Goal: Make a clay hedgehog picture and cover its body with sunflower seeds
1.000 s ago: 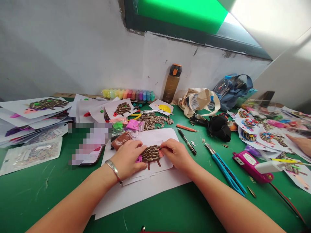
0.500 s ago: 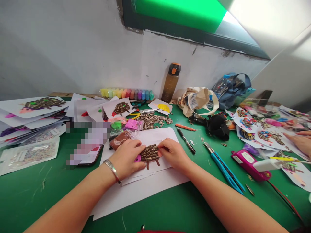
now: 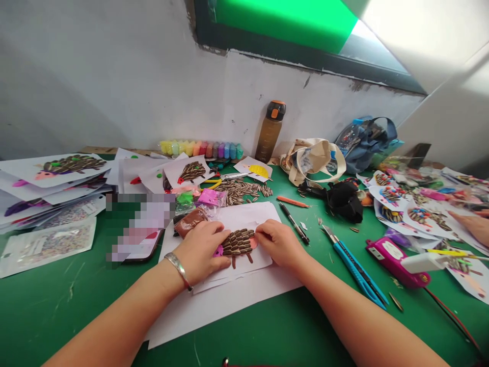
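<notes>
A hedgehog picture made of sunflower seeds (image 3: pixel 237 242) lies on white paper (image 3: pixel 267 260) in front of me, with a purple clay face and brown clay legs. My left hand (image 3: pixel 201 251) rests on the paper at the face end, thumb and fingers apart around the purple face. At the opposite end of the seeds is a pinkish-orange patch (image 3: pixel 253 243). Beside that patch, my right hand (image 3: pixel 280 241) has its fingertips pressed together; what they pinch, if anything, is hidden. A packet of brown clay (image 3: pixel 190 221) lies just beyond my left hand.
A seed pile (image 3: pixel 240 191) lies behind the paper. To the right are an orange pencil (image 3: pixel 292 202), a pen (image 3: pixel 294 223), a blue utility knife (image 3: pixel 357 270) and a magenta glue gun (image 3: pixel 397 262). Finished pictures (image 3: pixel 57 171) are stacked left. Another person's hand (image 3: pixel 471 227) is at far right.
My right fingertips have shifted slightly right, away from the pinkish-orange patch, which shows more now. My left hand stays at the face end. The whole view has shifted slightly.
</notes>
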Demonstrator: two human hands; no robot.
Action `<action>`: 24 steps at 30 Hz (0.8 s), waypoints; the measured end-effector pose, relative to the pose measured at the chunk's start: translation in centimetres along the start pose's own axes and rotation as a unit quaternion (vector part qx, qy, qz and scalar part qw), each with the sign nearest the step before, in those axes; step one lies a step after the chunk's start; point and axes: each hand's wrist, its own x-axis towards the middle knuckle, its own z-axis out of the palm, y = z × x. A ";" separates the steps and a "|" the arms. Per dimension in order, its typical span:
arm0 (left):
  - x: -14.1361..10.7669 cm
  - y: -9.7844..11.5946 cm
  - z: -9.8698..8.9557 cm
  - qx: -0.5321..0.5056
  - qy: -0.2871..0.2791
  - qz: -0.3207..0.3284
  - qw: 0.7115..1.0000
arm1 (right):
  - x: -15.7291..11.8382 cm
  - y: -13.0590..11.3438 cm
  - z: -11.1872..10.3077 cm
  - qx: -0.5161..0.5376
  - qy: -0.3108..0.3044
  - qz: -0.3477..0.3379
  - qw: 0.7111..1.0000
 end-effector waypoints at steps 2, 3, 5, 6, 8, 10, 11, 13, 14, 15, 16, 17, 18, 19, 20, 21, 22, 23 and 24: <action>0.0 -0.1 0.1 0.000 0.000 0.002 1.000 | 0.0 -0.1 0.2 -0.007 0.002 -0.002 1.000; 0.1 -0.1 0.1 0.000 0.001 0.003 1.000 | 0.1 -0.1 0.3 -0.009 0.003 -0.002 1.000; 0.1 -0.1 0.1 0.000 0.001 0.005 1.000 | 0.1 0.0 0.4 -0.013 0.007 -0.002 1.000; 0.0 -0.1 0.1 0.000 0.001 0.005 1.000 | 0.1 0.0 0.5 -0.016 0.009 -0.003 1.000; 0.0 -0.1 0.1 0.000 0.001 0.005 1.000 | 0.1 0.0 0.6 -0.022 0.012 -0.006 1.000; 0.0 0.0 0.0 0.001 0.003 0.006 1.000 | 0.2 0.0 0.7 -0.028 0.013 -0.009 0.999; 0.0 0.0 0.0 0.003 0.003 0.007 1.000 | 0.2 0.0 0.8 -0.030 0.014 -0.011 0.999; 0.0 0.0 0.0 0.004 0.004 0.008 1.000 | 0.1 -0.1 0.8 -0.033 0.013 -0.013 0.999; 0.0 0.0 0.0 0.005 0.004 0.007 1.000 | 0.1 -0.1 0.7 -0.035 0.012 -0.013 0.999; 0.0 0.0 0.0 0.006 0.003 0.007 1.000 | 0.2 0.0 0.6 -0.035 0.007 -0.013 0.999; 0.0 -0.1 0.0 0.007 0.002 0.006 1.000 | 0.3 0.0 0.5 -0.035 0.001 -0.014 0.999; -0.1 -0.1 0.0 0.007 0.001 0.005 1.000 | 0.5 0.1 0.2 -0.039 -0.004 -0.013 0.999; -0.1 -0.1 0.1 0.008 0.000 0.003 1.000 | 0.8 0.2 -0.1 -0.047 -0.006 -0.010 0.999; -0.1 -0.1 0.1 0.007 -0.001 0.003 1.000 | 1.2 0.4 -0.5 -0.058 -0.004 -0.007 0.998; -0.1 -0.2 0.1 0.005 0.000 -0.001 1.000 | 1.8 0.5 -0.8 -0.075 0.003 0.000 0.997; -0.1 -0.2 0.1 0.004 0.002 -0.004 1.000 | 2.6 0.7 -1.2 -0.089 0.010 0.007 0.996; -0.1 -0.2 0.1 0.003 0.004 -0.004 1.000 | 3.4 0.8 -1.5 -0.099 0.015 0.011 0.995; -0.1 -0.2 0.1 0.002 0.006 -0.004 1.000 | 4.4 0.9 -1.7 -0.110 0.014 0.012 0.994; -0.1 -0.2 0.1 0.000 0.008 -0.003 1.000 | 5.4 0.9 -1.9 -0.121 0.011 0.011 0.993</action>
